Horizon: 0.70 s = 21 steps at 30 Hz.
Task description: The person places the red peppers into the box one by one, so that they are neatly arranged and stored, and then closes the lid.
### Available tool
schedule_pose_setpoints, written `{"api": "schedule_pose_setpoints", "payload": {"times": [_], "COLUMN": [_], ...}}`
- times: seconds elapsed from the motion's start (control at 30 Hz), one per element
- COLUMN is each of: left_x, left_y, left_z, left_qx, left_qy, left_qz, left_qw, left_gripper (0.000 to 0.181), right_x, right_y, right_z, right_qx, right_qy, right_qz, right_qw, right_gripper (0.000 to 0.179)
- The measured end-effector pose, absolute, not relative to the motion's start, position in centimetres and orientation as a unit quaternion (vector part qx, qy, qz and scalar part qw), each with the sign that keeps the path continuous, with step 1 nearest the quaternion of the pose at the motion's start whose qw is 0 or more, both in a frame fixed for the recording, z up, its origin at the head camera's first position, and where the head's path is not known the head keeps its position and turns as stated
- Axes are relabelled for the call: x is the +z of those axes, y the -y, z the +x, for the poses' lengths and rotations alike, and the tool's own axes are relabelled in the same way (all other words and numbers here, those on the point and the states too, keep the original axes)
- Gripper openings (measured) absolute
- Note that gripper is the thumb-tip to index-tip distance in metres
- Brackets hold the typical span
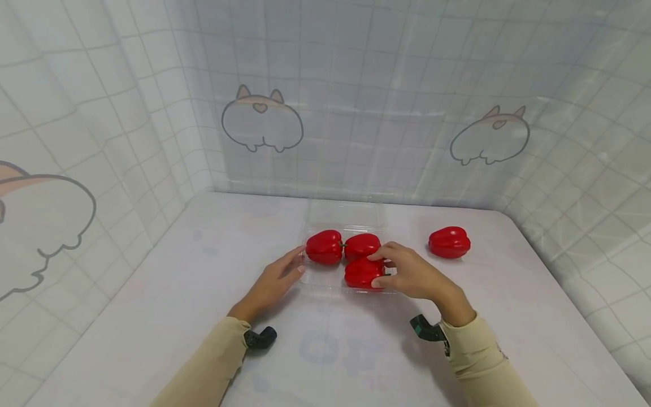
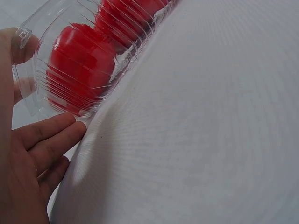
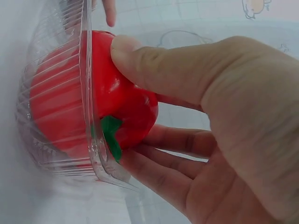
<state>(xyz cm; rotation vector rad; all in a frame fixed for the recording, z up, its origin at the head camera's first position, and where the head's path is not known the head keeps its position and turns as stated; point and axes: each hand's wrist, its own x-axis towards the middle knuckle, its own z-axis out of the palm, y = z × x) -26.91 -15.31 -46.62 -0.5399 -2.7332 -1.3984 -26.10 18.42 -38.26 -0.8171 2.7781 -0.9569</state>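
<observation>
A clear plastic clamshell box (image 1: 325, 278) stands on the table with its lid (image 1: 346, 215) folded back. Two red bell peppers lie inside: one at the left (image 1: 324, 247) and one at the back right (image 1: 362, 246). My right hand (image 1: 414, 274) grips a third bell pepper (image 1: 363, 273) at the box's front right. In the right wrist view, thumb and fingers wrap this pepper (image 3: 124, 88), its green stem (image 3: 111, 133) beside the rim. Along the box's left wall rests my left hand (image 2: 42, 158), fingers extended, fingertips right at the ribbed plastic.
Another red bell pepper (image 1: 450, 242) lies on the white table (image 1: 213, 254), right of the box. A white tiled-pattern curtain (image 1: 346, 113) with cartoon outlines surrounds the back and sides. Each sleeved wrist carries a dark camera mount (image 1: 260, 338).
</observation>
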Motion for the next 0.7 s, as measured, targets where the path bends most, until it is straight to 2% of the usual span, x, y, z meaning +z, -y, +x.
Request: {"api": "schedule_pose_setpoints", "payload": {"times": [0.7], "left_x": [-46.46], "left_y": [15.31], "left_z": [-26.95], "left_qx": [-0.444], "left_qy": [0.88], "left_qz": [-0.167], "left_qw": [0.008], "left_gripper": [0.057], "right_x": [-38.46], "right_y": [-18.3], "right_z": [-26.33], "right_qx": [-0.292], "right_qy": [-0.923], "right_qz": [-0.248], "right_qw": [0.047], "right_gripper": [0.052]}}
